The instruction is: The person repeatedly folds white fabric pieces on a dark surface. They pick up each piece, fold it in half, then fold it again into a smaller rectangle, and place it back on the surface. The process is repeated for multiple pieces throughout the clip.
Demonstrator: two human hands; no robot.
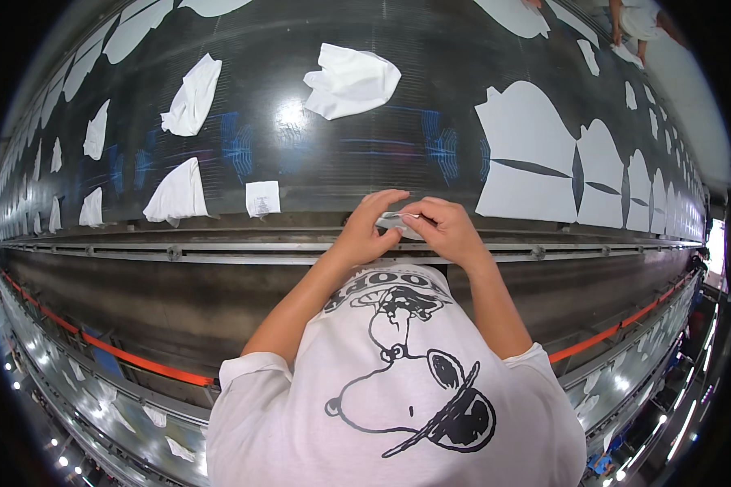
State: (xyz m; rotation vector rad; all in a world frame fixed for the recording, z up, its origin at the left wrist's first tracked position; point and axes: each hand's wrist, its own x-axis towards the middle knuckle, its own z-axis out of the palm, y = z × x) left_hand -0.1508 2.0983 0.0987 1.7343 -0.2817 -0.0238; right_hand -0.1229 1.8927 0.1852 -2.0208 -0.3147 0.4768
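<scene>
Both hands meet over the near edge of a long black table (365,152). My right hand (448,228) pinches the edge of a small pale piece (409,230), which looks like thin cloth or film, between thumb and forefinger. My left hand (365,228) curves around the other side of this piece, its thumb along the lower edge. The fingers hide much of the piece. To the left of my hands, a small white square with printing (262,198) lies at the table edge. Beyond them rests a crumpled white cloth piece (353,82).
More loose white cloth pieces (192,97) lie on the left. Flat, cut white panels (527,192) line the right side. A metal rail (250,251) runs along the near edge. Another person's hands (628,52) are at the far right, at a white piece.
</scene>
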